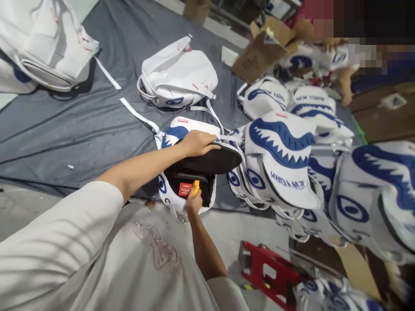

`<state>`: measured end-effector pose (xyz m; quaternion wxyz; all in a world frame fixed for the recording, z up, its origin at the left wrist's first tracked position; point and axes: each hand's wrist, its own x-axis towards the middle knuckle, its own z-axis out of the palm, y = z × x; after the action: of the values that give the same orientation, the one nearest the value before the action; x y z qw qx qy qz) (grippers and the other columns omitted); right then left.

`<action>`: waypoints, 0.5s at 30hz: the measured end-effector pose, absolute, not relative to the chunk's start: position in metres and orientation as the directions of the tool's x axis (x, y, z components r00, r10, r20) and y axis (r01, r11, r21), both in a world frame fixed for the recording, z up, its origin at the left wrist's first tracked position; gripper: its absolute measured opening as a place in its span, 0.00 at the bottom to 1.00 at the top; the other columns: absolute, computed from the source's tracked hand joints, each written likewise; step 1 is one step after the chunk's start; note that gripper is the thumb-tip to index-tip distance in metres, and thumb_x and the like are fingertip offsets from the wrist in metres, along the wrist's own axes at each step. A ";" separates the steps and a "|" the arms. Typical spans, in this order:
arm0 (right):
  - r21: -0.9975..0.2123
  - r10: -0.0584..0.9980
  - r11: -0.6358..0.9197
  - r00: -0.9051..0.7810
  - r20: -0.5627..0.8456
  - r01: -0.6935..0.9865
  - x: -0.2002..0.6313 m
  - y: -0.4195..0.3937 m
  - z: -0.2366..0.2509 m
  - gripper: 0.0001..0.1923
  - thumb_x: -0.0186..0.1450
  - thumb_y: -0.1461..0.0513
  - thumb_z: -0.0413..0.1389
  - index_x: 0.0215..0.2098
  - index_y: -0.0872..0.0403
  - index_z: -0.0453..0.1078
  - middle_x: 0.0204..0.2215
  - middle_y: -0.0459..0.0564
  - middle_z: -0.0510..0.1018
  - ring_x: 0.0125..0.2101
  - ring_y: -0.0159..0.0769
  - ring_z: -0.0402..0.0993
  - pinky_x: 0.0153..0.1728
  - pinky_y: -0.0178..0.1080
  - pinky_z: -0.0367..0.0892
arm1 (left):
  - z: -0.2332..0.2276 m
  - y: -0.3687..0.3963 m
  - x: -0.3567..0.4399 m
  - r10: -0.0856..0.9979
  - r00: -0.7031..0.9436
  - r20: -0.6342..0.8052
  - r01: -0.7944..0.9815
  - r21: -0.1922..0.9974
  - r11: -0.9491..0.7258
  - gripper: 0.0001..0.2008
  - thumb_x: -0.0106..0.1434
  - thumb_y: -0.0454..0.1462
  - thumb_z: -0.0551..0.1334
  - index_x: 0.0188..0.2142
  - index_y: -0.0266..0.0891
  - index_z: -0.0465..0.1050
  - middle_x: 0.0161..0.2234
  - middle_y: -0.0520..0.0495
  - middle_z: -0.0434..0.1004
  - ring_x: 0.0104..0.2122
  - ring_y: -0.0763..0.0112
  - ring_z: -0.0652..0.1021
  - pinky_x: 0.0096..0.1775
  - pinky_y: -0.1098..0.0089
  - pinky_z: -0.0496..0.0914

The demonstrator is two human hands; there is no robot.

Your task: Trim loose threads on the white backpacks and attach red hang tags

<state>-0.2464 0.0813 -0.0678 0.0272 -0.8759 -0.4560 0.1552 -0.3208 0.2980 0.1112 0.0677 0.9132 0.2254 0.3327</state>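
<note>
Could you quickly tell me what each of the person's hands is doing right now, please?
Left hand: closed on the open backpack's black-lined flap, holding it up.
Right hand: closed around a small yellow tool inside the backpack.

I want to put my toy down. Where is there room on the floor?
The grey sheet is bare left of the open backpack, below the white bags. The right is crowded with shark-mouth backpacks and a red stool.

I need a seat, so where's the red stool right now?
In the head view, the red stool lies low and right of centre on the floor, below the row of shark-face backpacks.
</note>
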 end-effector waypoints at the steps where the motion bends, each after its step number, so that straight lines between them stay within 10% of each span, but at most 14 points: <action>1: -0.192 0.827 -0.550 0.498 -0.259 0.813 -0.247 0.080 -0.066 0.22 0.74 0.55 0.39 0.56 0.61 0.63 0.38 0.60 0.80 0.35 0.42 0.77 0.32 0.35 0.62 | 0.109 0.300 -0.321 0.468 0.674 0.571 0.373 0.284 -0.883 0.23 0.69 0.52 0.50 0.36 0.37 0.74 0.31 0.42 0.78 0.34 0.60 0.77 0.33 0.66 0.60; 10: -0.298 0.866 -0.405 0.259 -0.427 0.864 -0.248 0.096 -0.022 0.18 0.69 0.54 0.54 0.53 0.55 0.70 0.39 0.57 0.82 0.41 0.44 0.80 0.40 0.36 0.69 | 0.102 0.301 -0.338 0.328 0.731 0.598 0.256 0.205 -0.945 0.16 0.72 0.36 0.47 0.46 0.35 0.72 0.47 0.37 0.76 0.49 0.59 0.73 0.48 0.59 0.63; 15: -0.535 0.799 -0.460 0.069 -0.597 0.709 -0.216 0.132 0.030 0.19 0.71 0.56 0.51 0.35 0.65 0.73 0.34 0.52 0.82 0.32 0.31 0.80 0.43 0.37 0.72 | 0.084 0.213 -0.376 0.246 0.774 0.584 -0.048 0.442 -0.896 0.14 0.70 0.39 0.50 0.47 0.48 0.74 0.52 0.44 0.75 0.55 0.61 0.71 0.55 0.54 0.63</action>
<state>-0.2158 0.1322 0.0299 0.0508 -0.7292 -0.5169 0.4455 -0.3764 0.2134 0.0843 0.2216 0.9152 0.0540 0.3321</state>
